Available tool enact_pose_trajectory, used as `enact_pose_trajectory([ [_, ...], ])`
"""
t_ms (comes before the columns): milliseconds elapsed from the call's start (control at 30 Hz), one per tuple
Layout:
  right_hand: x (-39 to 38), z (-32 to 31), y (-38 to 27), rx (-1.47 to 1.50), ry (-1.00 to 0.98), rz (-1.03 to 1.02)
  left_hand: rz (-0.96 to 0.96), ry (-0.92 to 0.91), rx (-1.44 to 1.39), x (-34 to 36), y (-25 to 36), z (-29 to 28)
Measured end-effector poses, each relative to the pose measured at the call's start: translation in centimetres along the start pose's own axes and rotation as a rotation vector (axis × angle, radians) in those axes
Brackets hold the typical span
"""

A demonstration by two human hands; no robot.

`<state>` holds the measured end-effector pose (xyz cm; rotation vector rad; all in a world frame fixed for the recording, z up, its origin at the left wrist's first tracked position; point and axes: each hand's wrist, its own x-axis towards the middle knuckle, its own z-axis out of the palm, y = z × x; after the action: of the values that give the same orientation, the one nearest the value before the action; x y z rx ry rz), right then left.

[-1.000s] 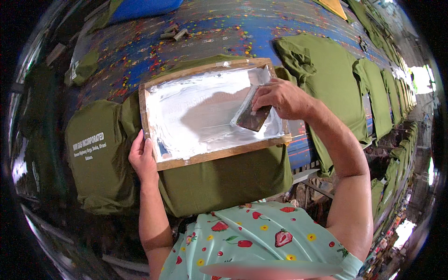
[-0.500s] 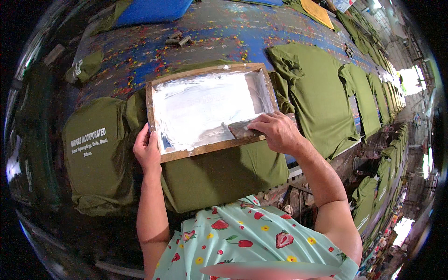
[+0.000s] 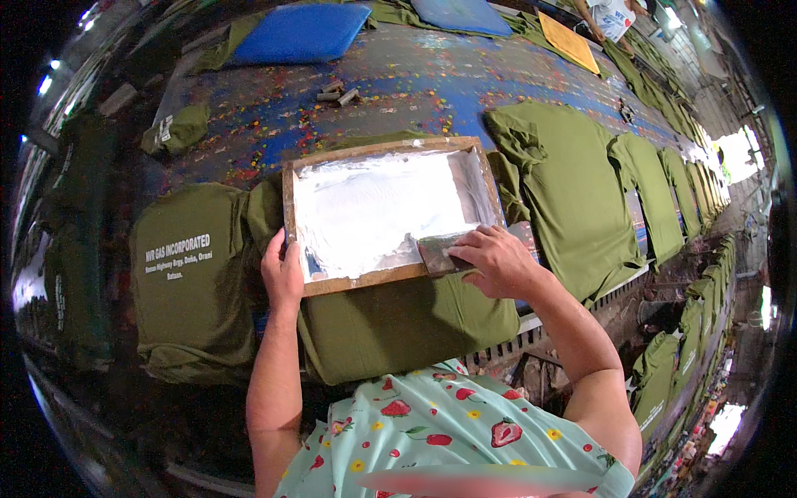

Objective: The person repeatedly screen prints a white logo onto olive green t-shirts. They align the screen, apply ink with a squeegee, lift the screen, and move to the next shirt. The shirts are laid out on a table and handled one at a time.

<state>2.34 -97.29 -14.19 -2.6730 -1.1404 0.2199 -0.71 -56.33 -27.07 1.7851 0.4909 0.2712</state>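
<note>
A wooden-framed printing screen [image 3: 382, 207] smeared with white ink lies over an olive shirt [image 3: 398, 324] on the table. My left hand [image 3: 284, 270] grips the screen's left side, thumb along the wood. My right hand [image 3: 494, 261] holds a flat, dark squeegee [image 3: 438, 256] at the screen's near right corner, its blade edge coated in white. A printed olive shirt [image 3: 187, 307] lies to the left, and another olive shirt [image 3: 577, 199] to the right.
The long, paint-spattered table [image 3: 249, 116] carries blue pads [image 3: 299, 33], a yellow board [image 3: 567, 41] and small bars [image 3: 332, 93]. Shirts run off in rows rightward. At the far upper right stands another person [image 3: 606, 18].
My right hand with the squeegee has come down from the screen's upper right to its near right corner. The view has shifted, with the table and screen now lower in it.
</note>
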Motion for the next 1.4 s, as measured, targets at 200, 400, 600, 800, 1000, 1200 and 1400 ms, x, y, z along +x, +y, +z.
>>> enact_pose_trajectory([
  [200, 3.5, -3.4, 2.9, 0.202, 0.084, 0.040, 0.024, 0.002, 0.041, -0.4, 0.3, 0.2],
  [400, 12.6, -3.8, 8.1, 0.137, 0.421, -0.046, -0.012, 0.043, 0.093, -0.8, 1.6, 0.4],
  [600, 23.4, -0.5, 12.5, 0.255, 0.226, 0.036, -0.023, 0.033, 0.118, -1.1, 2.3, 0.5],
  [800, 28.9, 1.3, 15.0, 0.256, -0.185, 0.128, -0.027, 0.016, 0.022, -0.9, 1.3, 0.6],
  [1000, 30.4, 1.8, 16.2, 0.325, -0.392, 0.182, 0.028, 0.029, -0.015, -1.0, 0.5, 0.5],
  [1200, 31.4, 1.1, 15.8, 0.219, -0.475, 0.180, 0.012, 0.030, 0.007, -1.2, 0.7, 0.6],
  [1400, 31.4, 0.9, 15.5, 0.194, -0.507, 0.165, 0.009, 0.012, 0.032, -1.1, 1.0, 0.5],
])
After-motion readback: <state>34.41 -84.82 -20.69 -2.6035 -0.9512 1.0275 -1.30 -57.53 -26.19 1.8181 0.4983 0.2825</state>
